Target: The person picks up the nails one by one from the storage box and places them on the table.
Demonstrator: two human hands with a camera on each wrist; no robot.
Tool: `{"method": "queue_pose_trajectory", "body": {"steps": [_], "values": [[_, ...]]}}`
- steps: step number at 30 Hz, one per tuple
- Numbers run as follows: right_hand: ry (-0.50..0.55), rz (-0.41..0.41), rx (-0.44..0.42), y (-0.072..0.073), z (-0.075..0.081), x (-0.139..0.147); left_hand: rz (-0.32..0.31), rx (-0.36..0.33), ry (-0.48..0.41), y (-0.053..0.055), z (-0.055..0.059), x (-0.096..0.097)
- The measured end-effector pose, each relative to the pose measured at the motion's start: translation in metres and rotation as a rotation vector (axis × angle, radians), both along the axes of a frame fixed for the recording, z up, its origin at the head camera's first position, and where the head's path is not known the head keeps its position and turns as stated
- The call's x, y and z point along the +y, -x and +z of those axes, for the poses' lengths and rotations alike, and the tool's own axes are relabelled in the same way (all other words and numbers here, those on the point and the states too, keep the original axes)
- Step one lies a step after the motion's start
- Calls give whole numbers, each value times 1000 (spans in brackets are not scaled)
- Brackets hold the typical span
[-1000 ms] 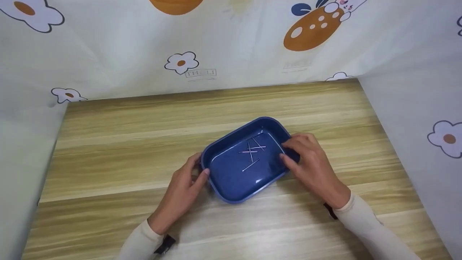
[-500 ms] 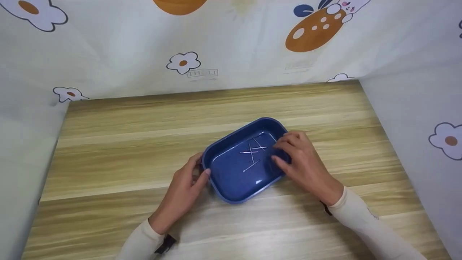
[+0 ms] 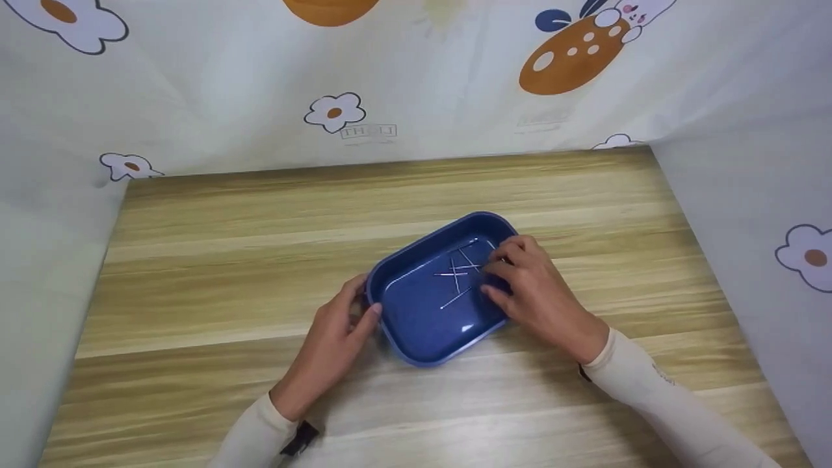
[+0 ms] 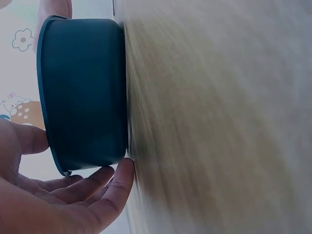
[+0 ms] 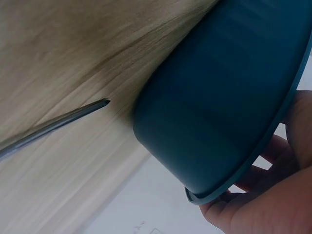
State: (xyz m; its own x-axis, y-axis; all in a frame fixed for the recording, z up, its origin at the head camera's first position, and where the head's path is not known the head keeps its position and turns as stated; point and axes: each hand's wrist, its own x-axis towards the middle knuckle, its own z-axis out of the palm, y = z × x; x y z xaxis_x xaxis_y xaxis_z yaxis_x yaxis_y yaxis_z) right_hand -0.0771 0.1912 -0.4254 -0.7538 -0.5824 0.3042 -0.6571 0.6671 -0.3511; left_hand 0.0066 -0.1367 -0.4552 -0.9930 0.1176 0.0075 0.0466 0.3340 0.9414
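A deep blue rectangular basin point(image 3: 406, 325) with rounded corners stands at an angle on the wooden table. Several thin, needle-like metal sticks point(image 3: 450, 274) lie loosely crossed on its floor. My left hand point(image 3: 331, 344) holds the basin's left end, thumb at the rim and fingers against the outer wall, as the left wrist view shows along the basin's side point(image 4: 83, 92). Over the right end reaches my right hand point(image 3: 543, 296), its bent fingers and thumb apart inside, close to the sticks. In the right wrist view this hand point(image 5: 268, 207) is partly hidden behind the rim.
A slim dark grey rod point(image 5: 53, 126) with a pointed tip shows beside the basin in the right wrist view. Pale cloth point(image 3: 227, 84) printed with flowers and orange shapes rises behind the table point(image 3: 214, 273) and at both sides.
My right hand has moved left, from the basin's right rim further in over the sticks. The left hand keeps its hold, and the basin and sticks stay in place.
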Motion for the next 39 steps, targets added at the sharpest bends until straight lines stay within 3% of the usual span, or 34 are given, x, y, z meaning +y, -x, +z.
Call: {"method": "queue_pose_trajectory", "body": {"steps": [15,39], "values": [[-77,40,-11,4,-2,-9,6,9,52,-1,0,0],[-137,38,-75,11,-3,-19,1,19,52,-2,1,0]]}}
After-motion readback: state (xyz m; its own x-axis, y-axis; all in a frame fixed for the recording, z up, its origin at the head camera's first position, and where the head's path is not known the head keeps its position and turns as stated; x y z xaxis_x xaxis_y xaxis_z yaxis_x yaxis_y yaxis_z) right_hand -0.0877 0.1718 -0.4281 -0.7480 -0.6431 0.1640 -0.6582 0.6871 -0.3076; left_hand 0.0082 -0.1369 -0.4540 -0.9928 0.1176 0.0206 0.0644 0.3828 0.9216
